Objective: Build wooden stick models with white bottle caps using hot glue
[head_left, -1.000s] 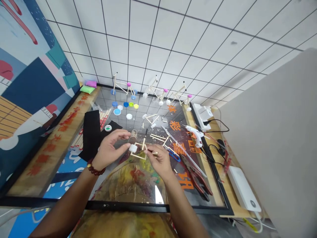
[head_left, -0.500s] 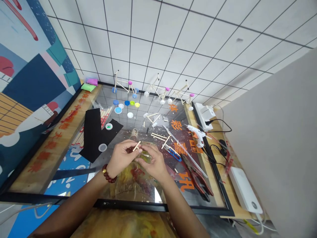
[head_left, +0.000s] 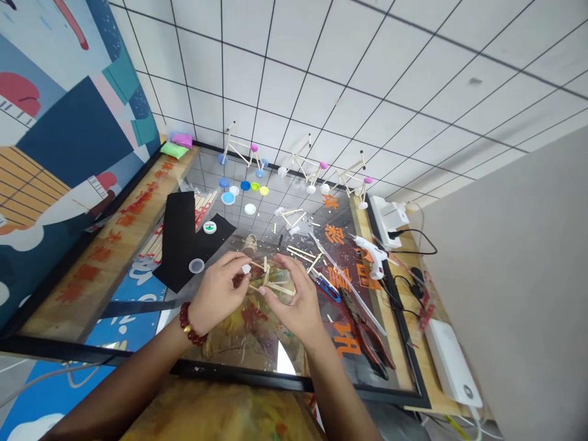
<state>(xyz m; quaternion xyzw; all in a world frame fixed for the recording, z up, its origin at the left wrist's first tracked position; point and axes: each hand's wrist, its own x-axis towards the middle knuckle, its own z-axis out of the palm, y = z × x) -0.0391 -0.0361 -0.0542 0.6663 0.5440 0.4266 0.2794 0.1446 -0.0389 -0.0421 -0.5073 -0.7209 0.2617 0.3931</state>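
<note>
Above the glass tabletop, my left hand (head_left: 217,297) pinches one end of a small wooden stick frame (head_left: 267,273), with a white piece (head_left: 247,269) showing by its fingertips. My right hand (head_left: 298,300) curves round the other side, thumb and fingertips on the frame. Several pale sticks meet at angles between the two hands; their joints are too small to make out. To the right of my right hand lie loose wooden sticks (head_left: 316,262) and blue-handled snips (head_left: 327,288). An unfinished-looking stick piece (head_left: 291,217) rests farther back.
Several stick models with bottle-cap wheels stand along the back, one being a stick bicycle (head_left: 243,150). Coloured caps (head_left: 228,198) and black sheet (head_left: 178,239) lie left. On the right are a glue gun (head_left: 371,254), pliers (head_left: 365,331), a power strip (head_left: 388,220) and cables.
The stick frame has turned, so more of its sticks show between my hands. My right fingers have spread wider around it. The camera view has shifted slightly.
</note>
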